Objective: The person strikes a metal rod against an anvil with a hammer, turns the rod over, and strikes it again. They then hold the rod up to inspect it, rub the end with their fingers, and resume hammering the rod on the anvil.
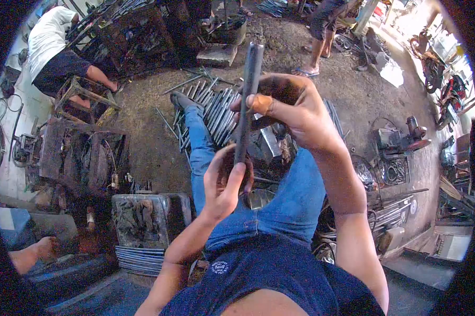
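A dark metal rod (250,73) stands nearly upright in front of me, its top end bare. Near its lower end my left hand (224,184) is closed round it, thumb on the front. Higher up, my right hand (290,108) pinches the rod between thumb and fingers; a tan wrap covers part of the thumb. Behind the hands, many similar metal rods (219,113) lie in a loose pile on the floor between and beyond my legs.
A person (55,52) in a white shirt sits at the upper left. Another person's leg (316,50) stands at the top right. A machine with a disc (414,138) is on the right. A dark metal box (148,221) stands at my left.
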### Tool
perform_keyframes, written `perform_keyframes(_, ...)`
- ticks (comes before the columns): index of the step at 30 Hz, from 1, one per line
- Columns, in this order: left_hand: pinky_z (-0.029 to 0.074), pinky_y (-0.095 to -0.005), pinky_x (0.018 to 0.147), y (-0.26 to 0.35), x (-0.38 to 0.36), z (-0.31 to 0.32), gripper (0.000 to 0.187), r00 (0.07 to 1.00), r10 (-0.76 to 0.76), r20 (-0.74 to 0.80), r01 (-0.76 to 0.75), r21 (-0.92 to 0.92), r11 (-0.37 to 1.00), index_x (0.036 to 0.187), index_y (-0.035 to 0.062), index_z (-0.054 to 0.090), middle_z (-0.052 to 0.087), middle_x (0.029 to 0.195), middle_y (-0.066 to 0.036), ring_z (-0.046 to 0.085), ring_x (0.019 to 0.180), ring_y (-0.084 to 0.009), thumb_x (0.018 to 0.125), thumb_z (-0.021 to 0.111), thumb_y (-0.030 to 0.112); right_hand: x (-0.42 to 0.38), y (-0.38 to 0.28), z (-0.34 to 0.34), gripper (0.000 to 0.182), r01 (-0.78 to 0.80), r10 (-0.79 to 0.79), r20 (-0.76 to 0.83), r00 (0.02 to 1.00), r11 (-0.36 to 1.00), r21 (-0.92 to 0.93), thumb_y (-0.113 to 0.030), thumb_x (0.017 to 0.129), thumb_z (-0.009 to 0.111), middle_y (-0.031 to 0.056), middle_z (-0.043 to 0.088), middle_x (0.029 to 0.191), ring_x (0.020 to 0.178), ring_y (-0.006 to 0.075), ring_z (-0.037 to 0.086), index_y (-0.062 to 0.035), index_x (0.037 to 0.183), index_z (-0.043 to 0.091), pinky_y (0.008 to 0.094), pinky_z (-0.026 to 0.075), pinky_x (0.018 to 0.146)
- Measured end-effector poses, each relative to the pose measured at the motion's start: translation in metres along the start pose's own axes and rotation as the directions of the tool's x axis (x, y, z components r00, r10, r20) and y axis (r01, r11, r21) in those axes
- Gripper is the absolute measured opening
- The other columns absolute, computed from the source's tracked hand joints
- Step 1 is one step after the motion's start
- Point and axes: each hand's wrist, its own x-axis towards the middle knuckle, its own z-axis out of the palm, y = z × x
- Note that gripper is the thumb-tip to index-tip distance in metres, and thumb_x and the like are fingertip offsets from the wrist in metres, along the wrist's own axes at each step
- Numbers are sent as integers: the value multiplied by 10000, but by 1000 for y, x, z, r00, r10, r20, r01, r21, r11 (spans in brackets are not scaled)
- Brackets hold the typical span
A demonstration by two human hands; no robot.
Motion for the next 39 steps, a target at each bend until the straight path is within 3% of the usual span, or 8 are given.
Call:
perform_keyframes(2,438,-250,492,-1,0,6,208,986,140,-89,-127,140,982,1102,19,479,597,755,-60,551,579,-115,925,530,115,-1,1,0,251,15,-15,-9,1000,1000,-5,-215,819,690,39,689,850,759,102,618,-11,967,681,257,492,703)
perform_keyframes(6,436,-242,491,-4,2,5,182,994,89,-56,-83,105,991,1061,37,451,603,752,-65,556,576,-118,913,547,83,-1,5,-3,269,98,-98,-2,995,994,-41,-223,816,693,40,686,862,774,96,608,-6,975,678,251,484,705)
perform_keyframes(18,433,-255,476,-2,4,4,167,997,75,5,-75,-4,997,1038,26,491,608,749,-81,543,546,-132,924,535,141,-6,-1,-7,285,-6,3,-39,999,997,-76,-178,825,688,92,686,900,832,139,645,34,1011,642,283,520,772)
perform_keyframes(20,431,-252,460,-3,4,2,178,992,112,50,-115,63,991,1061,27,492,609,761,-83,547,539,-134,927,530,137,-5,3,-6,266,59,-63,-52,997,995,-84,-237,823,695,11,668,822,709,63,581,-12,965,678,233,475,606)
perform_keyframes(24,429,-228,470,5,1,12,157,994,63,-93,-57,71,996,1042,-23,490,611,791,-86,558,573,-109,914,541,52,-6,5,-5,263,90,-97,-77,992,991,-95,-235,821,696,4,661,809,708,58,574,-8,952,679,238,477,605)
perform_keyframes(30,443,-229,475,1,2,9,159,996,68,-56,-69,-22,997,1055,-32,485,629,825,-122,579,583,-119,928,513,60,-3,11,-5,277,111,-125,-86,988,983,-144,-221,820,688,25,670,829,778,86,583,15,964,672,255,475,713)
perform_keyframes(32,454,-237,499,3,2,7,162,998,63,-29,-64,-10,998,1060,-35,485,628,823,-130,581,587,-125,937,494,69,-4,10,-5,273,4,-5,-31,1000,1000,-12,-207,820,685,34,675,842,806,88,584,24,966,672,250,466,745)
perform_keyframes(39,455,-239,513,4,0,0,166,1000,20,3,-20,-30,999,1070,-35,486,629,825,-121,580,594,-127,933,493,58,-3,13,-2,254,26,-26,-56,998,1000,-10,-185,809,698,39,679,841,774,81,588,24,953,680,246,475,703)
